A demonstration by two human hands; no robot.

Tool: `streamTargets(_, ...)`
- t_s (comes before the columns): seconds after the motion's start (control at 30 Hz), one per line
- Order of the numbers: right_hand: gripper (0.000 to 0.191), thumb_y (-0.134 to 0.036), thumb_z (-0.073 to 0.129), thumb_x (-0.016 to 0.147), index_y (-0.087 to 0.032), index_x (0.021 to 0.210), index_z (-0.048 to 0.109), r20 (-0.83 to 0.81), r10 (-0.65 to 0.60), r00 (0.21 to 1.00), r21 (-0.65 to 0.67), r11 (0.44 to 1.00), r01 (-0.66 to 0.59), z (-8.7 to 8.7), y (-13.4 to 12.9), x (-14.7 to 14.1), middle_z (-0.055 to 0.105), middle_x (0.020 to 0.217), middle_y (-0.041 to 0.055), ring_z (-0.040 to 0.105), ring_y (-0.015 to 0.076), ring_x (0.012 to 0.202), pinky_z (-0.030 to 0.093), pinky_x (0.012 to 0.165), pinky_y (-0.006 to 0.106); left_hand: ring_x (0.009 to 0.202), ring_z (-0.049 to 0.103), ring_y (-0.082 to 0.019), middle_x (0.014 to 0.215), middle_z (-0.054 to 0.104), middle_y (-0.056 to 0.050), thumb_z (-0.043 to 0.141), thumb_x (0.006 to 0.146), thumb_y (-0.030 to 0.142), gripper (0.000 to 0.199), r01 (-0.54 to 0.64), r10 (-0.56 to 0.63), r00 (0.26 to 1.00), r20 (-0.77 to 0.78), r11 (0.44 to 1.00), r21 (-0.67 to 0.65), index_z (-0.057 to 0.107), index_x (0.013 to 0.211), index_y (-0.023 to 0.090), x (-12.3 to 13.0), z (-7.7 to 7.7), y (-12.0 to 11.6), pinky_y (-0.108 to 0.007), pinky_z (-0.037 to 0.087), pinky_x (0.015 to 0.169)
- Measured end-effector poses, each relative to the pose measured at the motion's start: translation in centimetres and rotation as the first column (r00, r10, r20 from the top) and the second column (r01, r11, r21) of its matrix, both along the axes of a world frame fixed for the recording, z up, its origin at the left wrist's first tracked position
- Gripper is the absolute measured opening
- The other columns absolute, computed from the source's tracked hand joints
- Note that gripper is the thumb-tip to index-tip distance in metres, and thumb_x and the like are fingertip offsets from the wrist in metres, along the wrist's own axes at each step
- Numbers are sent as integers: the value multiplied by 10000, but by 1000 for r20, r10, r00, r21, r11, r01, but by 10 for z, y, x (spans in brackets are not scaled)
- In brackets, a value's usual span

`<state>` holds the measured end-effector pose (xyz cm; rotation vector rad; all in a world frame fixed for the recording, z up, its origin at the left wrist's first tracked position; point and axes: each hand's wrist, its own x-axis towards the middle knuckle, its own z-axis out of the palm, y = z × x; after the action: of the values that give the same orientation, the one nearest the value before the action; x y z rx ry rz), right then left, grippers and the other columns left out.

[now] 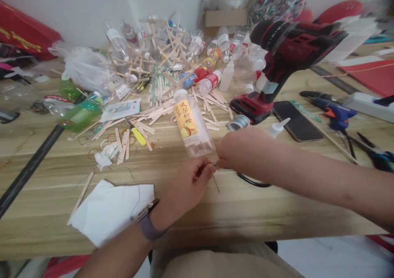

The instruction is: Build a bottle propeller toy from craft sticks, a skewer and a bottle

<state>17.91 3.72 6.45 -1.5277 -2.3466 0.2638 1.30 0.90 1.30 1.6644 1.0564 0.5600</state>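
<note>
A clear plastic bottle [201, 136] with a yellow label and white cap lies tilted on the wooden table, its base toward me. At that base my left hand [192, 181], with a watch on its wrist, has its thumb and fingers pinched round a thin brown stick [216, 183]. Against the bottle's lower right side is my right hand [235, 149], its fingers closed and partly hidden, so what they hold cannot be made out. A thin black cable or tube [254, 183] lies under the right forearm.
A red and black drill [287, 58] stands behind my right hand, near a phone [298, 121] and a glue gun [334, 112]. Wooden sticks [160, 110] and plastic bottles cover the back. A white sheet [112, 208] lies front left, beside a black bar [30, 167].
</note>
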Motion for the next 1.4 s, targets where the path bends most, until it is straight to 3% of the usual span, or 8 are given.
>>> streamTargets(0.1,413,-232,818,573,-208,285,523,66,123,990,-431,899,-82,7,6,4,416,225,-64,354,57,182,239,299,194,608,414,-139,626,457,32,427,920,351,277,33,-33,999,-3,999,0,502,703,198,0,0,-2,-267,297,569)
streamTargets(0.2,232,-269,707,726,-212,501,700,-67,65,996,-838,539,-91,7,4,9,607,391,-37,415,48,239,300,310,175,652,477,-148,680,556,5,428,930,382,301,61,-60,998,31,998,-15,551,736,187,0,1,-4,-268,334,604)
streamTargets(0.27,183,-327,689,747,-204,625,745,-182,-89,979,-928,344,-141,0,-2,13,675,515,-17,401,29,268,310,314,165,675,510,-149,714,601,-5,427,935,378,301,61,-59,997,55,998,-34,557,745,184,-1,1,-5,-265,358,630)
streamTargets(0.5,356,-498,827,554,-169,636,721,-276,-540,796,-961,177,-213,-26,-34,17,693,593,14,623,102,466,522,489,215,535,470,-114,586,523,35,415,942,399,326,20,-16,998,55,996,-86,537,729,186,0,0,-9,-242,357,548)
streamTargets(0.8,403,-521,835,536,-148,639,724,-318,-709,630,-948,258,-188,-45,-59,11,693,650,19,668,122,617,545,655,235,525,511,-100,560,529,48,430,941,350,312,-29,28,998,52,999,21,512,686,189,4,-1,-13,-217,378,539)
streamTargets(1.13,292,-457,693,736,-181,657,643,-604,-695,390,-781,614,-117,-45,-79,-14,640,569,-16,600,124,538,493,609,266,569,579,-106,611,578,38,462,933,403,278,-190,208,953,222,977,-97,572,814,176,4,-3,-10,-211,459,576)
streamTargets(1.27,261,-416,598,807,-180,700,634,-625,-632,457,-734,675,-71,-46,-78,-12,651,575,-6,609,136,555,475,609,265,572,578,-108,610,577,37,455,941,406,291,-210,219,950,224,976,-62,584,819,175,3,-4,-11,-221,461,592)
streamTargets(1.4,275,-332,536,850,-190,631,623,-471,-465,749,-689,725,17,-45,-69,2,689,585,19,634,157,563,441,569,263,577,564,-106,620,577,34,437,953,391,301,-184,174,970,168,982,42,578,791,181,4,-7,-13,-224,442,594)
